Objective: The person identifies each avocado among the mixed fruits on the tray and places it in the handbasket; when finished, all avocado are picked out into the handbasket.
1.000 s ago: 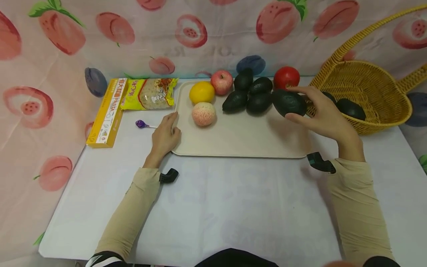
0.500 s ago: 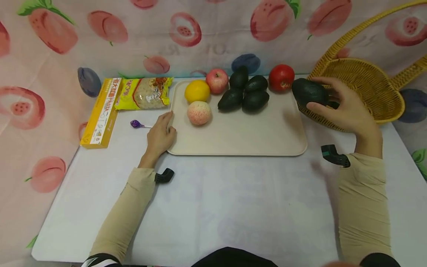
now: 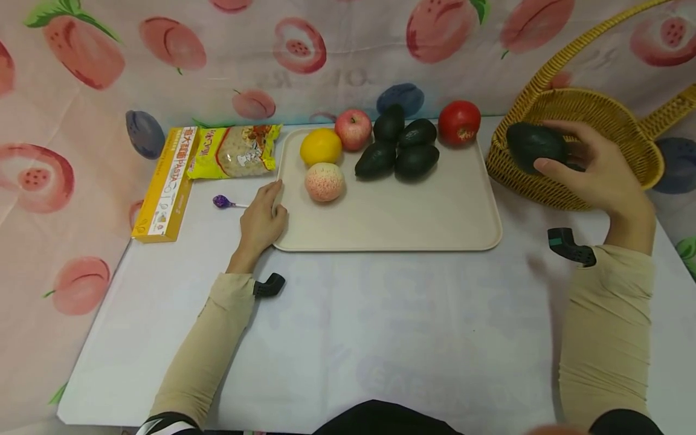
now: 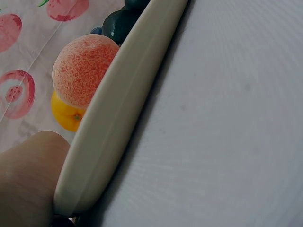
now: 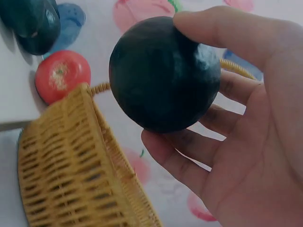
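Observation:
My right hand [image 3: 603,163] grips a dark green avocado [image 3: 535,147] between thumb and fingers, over the near left part of the yellow wicker basket [image 3: 592,103]. In the right wrist view the avocado [image 5: 163,75] stands above the woven wall of the basket [image 5: 71,170]. A sliver of another dark avocado shows behind my fingers; the rest is hidden. My left hand [image 3: 261,220] holds the left edge of a cream tray [image 3: 402,223]. On the tray lie several avocados [image 3: 414,162], a lemon [image 3: 321,147], a speckled peach [image 3: 324,182], an apple [image 3: 353,128] and a tomato [image 3: 459,122].
Left of the tray are a yellow pasta box [image 3: 165,187], a yellow food packet [image 3: 234,151] and a purple lollipop [image 3: 222,202]. A fruit-printed cloth [image 3: 217,36] hangs behind the white table [image 3: 380,320]. The basket's tall handle [image 3: 571,51] arches up at the right.
My right hand has carried the avocado rightward from above the tray's right side to over the basket. My left hand stays on the tray's edge. The head view has shifted slightly.

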A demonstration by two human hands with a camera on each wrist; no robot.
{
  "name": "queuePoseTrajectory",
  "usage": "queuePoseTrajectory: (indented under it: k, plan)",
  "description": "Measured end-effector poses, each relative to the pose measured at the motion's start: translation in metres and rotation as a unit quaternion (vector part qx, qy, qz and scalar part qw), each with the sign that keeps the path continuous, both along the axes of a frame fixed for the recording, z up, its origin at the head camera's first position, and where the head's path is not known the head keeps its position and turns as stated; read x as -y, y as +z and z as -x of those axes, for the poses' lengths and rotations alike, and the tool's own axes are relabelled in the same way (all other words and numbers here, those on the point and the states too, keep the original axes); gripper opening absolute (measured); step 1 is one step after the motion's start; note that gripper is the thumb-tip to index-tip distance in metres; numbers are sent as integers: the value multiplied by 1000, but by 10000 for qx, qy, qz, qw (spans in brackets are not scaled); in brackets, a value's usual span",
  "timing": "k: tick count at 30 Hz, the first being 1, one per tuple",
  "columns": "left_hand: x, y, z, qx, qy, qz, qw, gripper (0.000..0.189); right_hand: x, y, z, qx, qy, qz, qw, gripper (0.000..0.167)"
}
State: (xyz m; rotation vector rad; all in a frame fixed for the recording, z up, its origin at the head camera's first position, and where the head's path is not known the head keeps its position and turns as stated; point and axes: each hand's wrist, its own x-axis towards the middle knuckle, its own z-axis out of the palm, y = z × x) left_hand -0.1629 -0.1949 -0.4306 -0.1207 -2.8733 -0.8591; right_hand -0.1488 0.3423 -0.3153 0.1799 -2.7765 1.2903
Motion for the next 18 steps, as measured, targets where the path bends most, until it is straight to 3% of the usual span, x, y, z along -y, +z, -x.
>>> queuePoseTrajectory:
  k: [6,11,18]
  plan:
    - [0,-1,1,67,33,41,10000,56,-12,0,1,195,-807,-182,9964,64]
    - [0,0,0,50,29,40,10000,56,-20,0,1,210,-1629,70,9864,66]
    - [0,0,1,87,42,11,10000,57,-30,-5,-1,173,-2327,288,9720,66]
